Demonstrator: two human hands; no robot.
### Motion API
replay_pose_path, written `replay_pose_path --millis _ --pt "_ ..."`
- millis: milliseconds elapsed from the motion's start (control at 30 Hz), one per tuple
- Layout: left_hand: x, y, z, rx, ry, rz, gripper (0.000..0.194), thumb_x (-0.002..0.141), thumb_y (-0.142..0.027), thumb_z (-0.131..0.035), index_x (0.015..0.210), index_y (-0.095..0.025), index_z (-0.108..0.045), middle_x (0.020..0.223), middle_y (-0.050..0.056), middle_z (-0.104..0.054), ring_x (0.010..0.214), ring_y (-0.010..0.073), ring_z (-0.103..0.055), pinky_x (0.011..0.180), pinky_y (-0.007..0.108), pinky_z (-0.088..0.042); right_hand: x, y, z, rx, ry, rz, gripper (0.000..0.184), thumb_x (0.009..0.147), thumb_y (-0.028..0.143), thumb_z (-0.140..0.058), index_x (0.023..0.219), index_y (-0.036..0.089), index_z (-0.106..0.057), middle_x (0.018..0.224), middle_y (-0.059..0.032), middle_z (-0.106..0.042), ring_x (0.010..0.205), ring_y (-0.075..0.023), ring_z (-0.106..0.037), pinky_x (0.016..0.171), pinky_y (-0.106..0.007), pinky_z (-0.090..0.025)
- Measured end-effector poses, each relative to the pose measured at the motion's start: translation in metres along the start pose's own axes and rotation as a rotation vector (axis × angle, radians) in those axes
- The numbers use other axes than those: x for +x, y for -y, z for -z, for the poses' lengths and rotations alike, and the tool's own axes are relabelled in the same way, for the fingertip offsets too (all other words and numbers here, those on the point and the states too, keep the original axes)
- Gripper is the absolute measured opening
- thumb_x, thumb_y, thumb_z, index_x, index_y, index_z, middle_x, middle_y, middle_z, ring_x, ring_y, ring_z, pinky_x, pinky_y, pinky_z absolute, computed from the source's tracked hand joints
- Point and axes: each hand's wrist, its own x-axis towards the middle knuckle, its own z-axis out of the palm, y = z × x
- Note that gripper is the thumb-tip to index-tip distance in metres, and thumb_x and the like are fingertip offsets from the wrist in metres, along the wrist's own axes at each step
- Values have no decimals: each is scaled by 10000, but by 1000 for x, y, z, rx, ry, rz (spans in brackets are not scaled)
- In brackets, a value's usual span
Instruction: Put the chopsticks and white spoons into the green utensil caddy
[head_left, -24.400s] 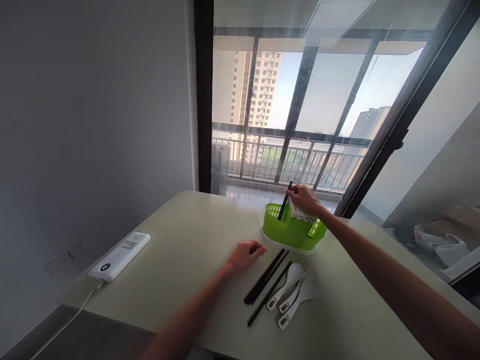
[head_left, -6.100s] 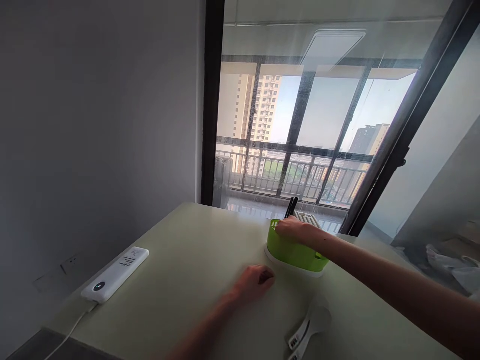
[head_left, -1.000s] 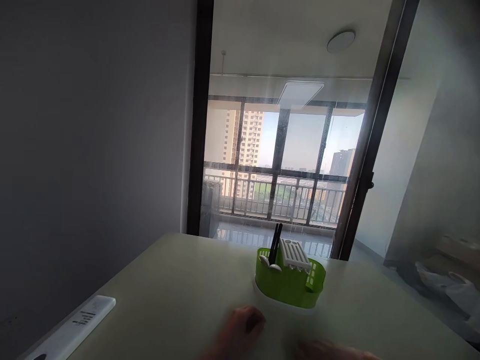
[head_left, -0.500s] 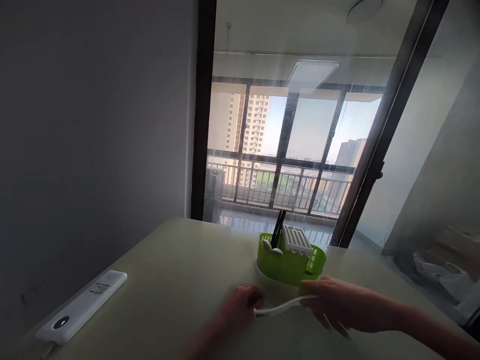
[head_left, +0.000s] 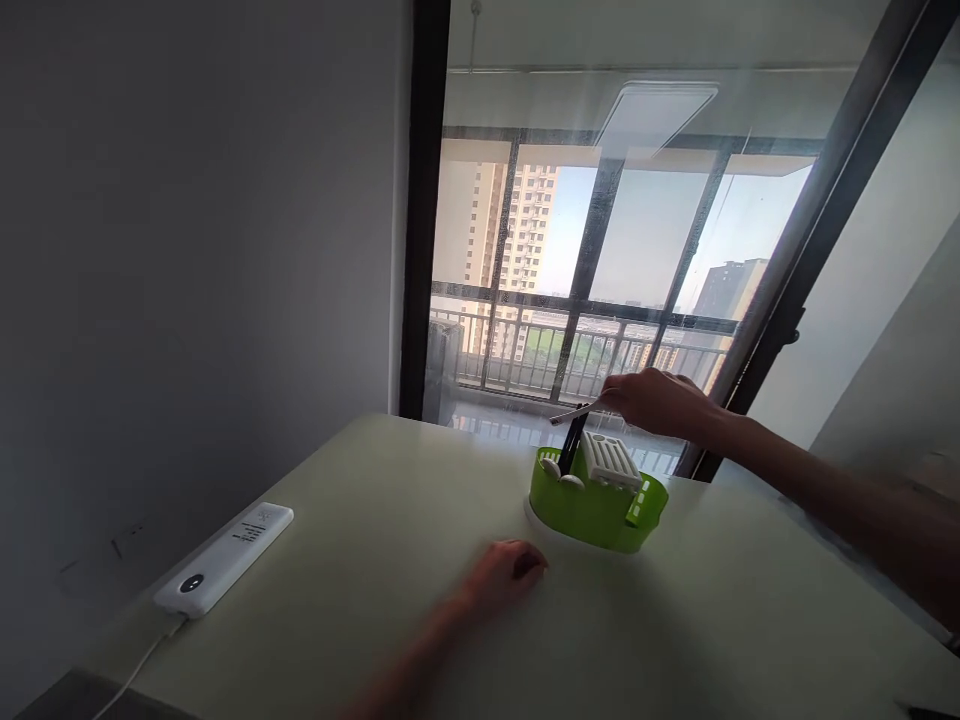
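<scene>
The right hand (head_left: 664,402) pinches a spoon (head_left: 576,412) above the caddy (head_left: 589,517). Below-left of that hand, the caddy holds chopsticks (head_left: 571,450) and two white spoons (head_left: 572,482), beside a rack (head_left: 613,462). The left hand (head_left: 506,575), loosely curled, lies before it.

open tabletop (head_left: 360,540) left, chopsticks (head_left: 571,448) jutting from caddy (head_left: 581,515)

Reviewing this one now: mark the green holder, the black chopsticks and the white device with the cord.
Green holder (head_left: 581,517): head view, on its front wall.
Black chopsticks (head_left: 571,447): head view, on the part above the rim.
White device (head_left: 225,562): head view, middle of its top face.
</scene>
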Motion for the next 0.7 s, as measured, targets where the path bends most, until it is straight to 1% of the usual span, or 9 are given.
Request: replay_pose_path --millis 67,167,233,300,367,533,633,700 --pt "0 1 0 4 11 -2 232 859 -260 -567 995 -194 -744 911 20 -739 792 148 -671 751 235 -523 14 12 -5 -12 42 -14 337 1038 332 -395 1067 181 -695 980 -117 -729 822 -204 -697 686 -290 -467" --pt "0 1 -1 26 15 -3 233 860 -269 -568 996 -197 -743 917 23 -741 781 150 -670 749 241 -526 33 30 -16 -24 148 -16 261 1021 297 -477 1040 161 -699 1001 -117 -717 847 -203 -687 738 -331 -513" --pt "0 1 -1 35 16 -2 232 866 -278 -564 990 -200 -743 920 24 -742 780 154 -672 749 247 -527 43 41 -26 -36 226 -9 240 1003 343 -555 1129 175 -670 1109 -97 -692 929 -200 -673 805 -372 -552" --pt "0 2 -2 31 21 -4 229 869 -281 -564 986 -204 -744 925 24 -744 786 157 -676 752 249 -528 53 51 -37 -47 295 -1 317 980 386 -609 1230 191 -625 1225 -86 -649 1021 -203 -653 872 -411 -566" --pt "0 2 -3 21 21 -10 226 869 -281 -569 989 -206 -746 923 23 -745 791 157 -679 755 248 -528 61 60 -48 -62 347 3 360 972 391 -623 1272 192 -603 1280 -91 -621 1071 -214 -641 905 -432 -563" --pt "-1 2 -4 16 4 -11 223 874 -276 -576 992 -202 -750 915 25 -747 797 159 -680 752 247 -525 76 79 -71 -69 414 6 373 969 388 -626 1279 181 -601 1293 -101 -614 1089 -223 -637 920 -439 -555" --pt "-1 2 -4 14 14 -10 227 873 -265 -575 998 -191 -749 930 32 -746 809 161 -682 752 247 -524 84 85 -86 -23 444 4 372 970 388 -625 1282 187 -599 1294 -97 -613 1089 -222 -637 917 -438 -557" --pt "-1 2 -3 11 20 -15 228 875 -258 -573 1001 -185 -748 937 35 -745 816 162 -682 755 249 -523 88 86 -95 31 442 9 374 970 387 -626 1285 187 -598 1293 -96 -613 1087 -222 -638 914 -437 -558"
